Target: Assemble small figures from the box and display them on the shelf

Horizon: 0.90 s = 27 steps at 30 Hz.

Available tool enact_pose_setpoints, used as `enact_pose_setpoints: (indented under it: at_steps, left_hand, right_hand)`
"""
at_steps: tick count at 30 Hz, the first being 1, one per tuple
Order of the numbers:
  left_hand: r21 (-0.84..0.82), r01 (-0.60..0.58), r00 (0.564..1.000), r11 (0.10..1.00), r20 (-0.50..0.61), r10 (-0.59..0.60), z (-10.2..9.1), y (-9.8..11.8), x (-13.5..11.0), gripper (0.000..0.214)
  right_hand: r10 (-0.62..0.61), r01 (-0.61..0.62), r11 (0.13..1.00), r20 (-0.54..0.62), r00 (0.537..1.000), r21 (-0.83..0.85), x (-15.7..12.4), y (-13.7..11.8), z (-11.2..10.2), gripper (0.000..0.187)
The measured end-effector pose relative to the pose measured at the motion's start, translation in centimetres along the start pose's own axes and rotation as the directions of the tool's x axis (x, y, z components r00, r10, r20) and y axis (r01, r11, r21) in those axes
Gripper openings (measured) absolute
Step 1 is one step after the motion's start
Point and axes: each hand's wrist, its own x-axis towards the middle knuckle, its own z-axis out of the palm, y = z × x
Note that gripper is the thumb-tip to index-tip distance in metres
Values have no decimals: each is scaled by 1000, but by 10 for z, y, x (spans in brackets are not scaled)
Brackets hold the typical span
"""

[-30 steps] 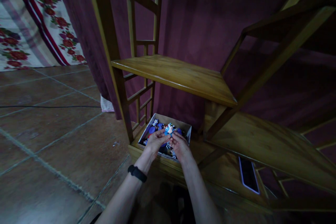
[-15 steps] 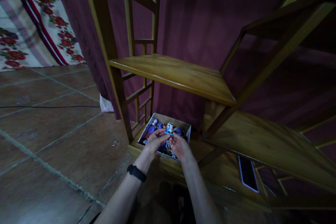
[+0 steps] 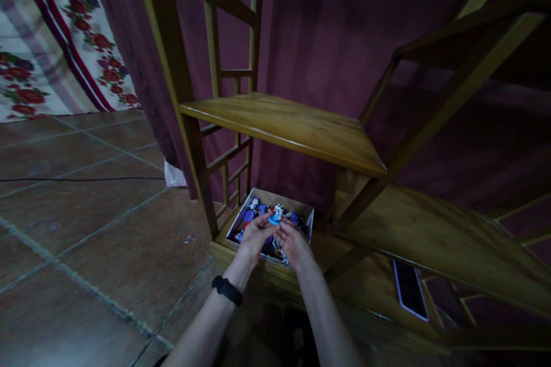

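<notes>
A small figurine (image 3: pixel 278 213) with a white and blue body on a round blue base is held up over an open cardboard box (image 3: pixel 303 205). My left hand (image 3: pixel 257 233) pinches the base from the left, and a black band circles that wrist. From the right, my right hand (image 3: pixel 293 243) closes its fingertips on the figurine's lower side. Several more little figurines (image 3: pixel 248 215), blue, red and white, lie jumbled in the box below. My hands hide the middle of the box.
The box stands on the bottom board of a wooden shelf unit, under a middle shelf (image 3: pixel 284 120). A phone (image 3: pixel 410 289) lies on the lower board at right. Purple curtain (image 3: pixel 314 57) hangs behind; a black cable (image 3: pixel 81 179) crosses the tiled floor (image 3: pixel 107 275).
The figurine has turned and tilted between my fingers, so more of its blue base shows. Both hands stay over the box, and the view has shifted slightly.
</notes>
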Motion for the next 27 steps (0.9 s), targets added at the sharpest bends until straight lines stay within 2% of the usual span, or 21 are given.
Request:
enact_pose_setpoints:
  at_steps: [4,10,21,27]
  left_hand:
    - [-2,-61,998,998,-24,61,4,-1,-1,49]
    - [70,-112,992,991,-41,115,8,1,-4,48]
    - [-22,-19,999,1000,40,20,5,0,-3,56]
    - [-108,-7,997,994,76,15,2,0,-1,56]
  right_hand:
    - [-14,14,998,2,1000,-59,-1,0,0,25]
    - [-39,39,998,13,999,-55,-1,1,0,26]
    - [-92,88,994,-56,994,-70,0,2,-1,29]
    - [-121,115,989,-64,991,-96,0,1,0,30]
